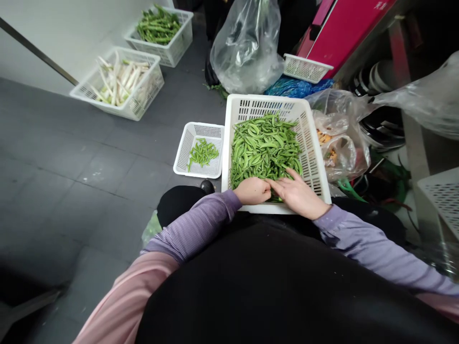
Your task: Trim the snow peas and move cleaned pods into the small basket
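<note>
Left hand (pixel 253 191) and right hand (pixel 296 192) nearly meet, any clamp unclear to me, at 6 o'clock in the white crate (pixel 268 102) of light, slick, brittle pea pods (pixel 264 148), best pinched singly mid-pod.

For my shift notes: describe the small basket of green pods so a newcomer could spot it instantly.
On the grey tiled floor, find the large white slotted crate heaped with green pea pods. Beside its left side in this view sits a smaller white slotted basket, set apart by its small pile of pods.
</note>
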Available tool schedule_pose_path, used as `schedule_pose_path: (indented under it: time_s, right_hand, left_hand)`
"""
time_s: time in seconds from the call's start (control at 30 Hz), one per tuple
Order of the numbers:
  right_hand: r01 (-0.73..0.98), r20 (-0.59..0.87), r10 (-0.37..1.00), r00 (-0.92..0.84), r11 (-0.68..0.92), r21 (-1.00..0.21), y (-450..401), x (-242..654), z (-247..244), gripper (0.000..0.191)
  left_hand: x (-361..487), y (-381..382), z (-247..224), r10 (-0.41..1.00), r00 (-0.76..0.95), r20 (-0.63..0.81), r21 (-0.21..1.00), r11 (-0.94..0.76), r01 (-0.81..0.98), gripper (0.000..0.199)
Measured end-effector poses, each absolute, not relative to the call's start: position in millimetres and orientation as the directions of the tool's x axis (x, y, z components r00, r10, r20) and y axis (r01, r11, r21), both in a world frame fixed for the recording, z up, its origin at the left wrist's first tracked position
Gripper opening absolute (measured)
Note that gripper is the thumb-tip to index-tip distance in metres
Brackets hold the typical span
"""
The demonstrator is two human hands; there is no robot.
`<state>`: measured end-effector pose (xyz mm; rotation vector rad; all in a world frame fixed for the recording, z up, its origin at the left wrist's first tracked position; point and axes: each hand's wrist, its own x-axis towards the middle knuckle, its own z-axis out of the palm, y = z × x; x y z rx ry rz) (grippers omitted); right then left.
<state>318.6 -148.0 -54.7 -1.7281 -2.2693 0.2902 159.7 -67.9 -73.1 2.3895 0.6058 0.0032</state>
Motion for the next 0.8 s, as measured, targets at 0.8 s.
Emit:
schedule_pose_path:
  time_s: [0.8]
  right_hand:
    - [0.241,-0.248,0.901,0.356,-0.345,-0.907,-131.3,282.0,-68.1,0.021]
  left_hand:
    - [172.0,-65.1,-85.2,0.536,0.629,-0.563,0.625,0.774,-0.1,0.015]
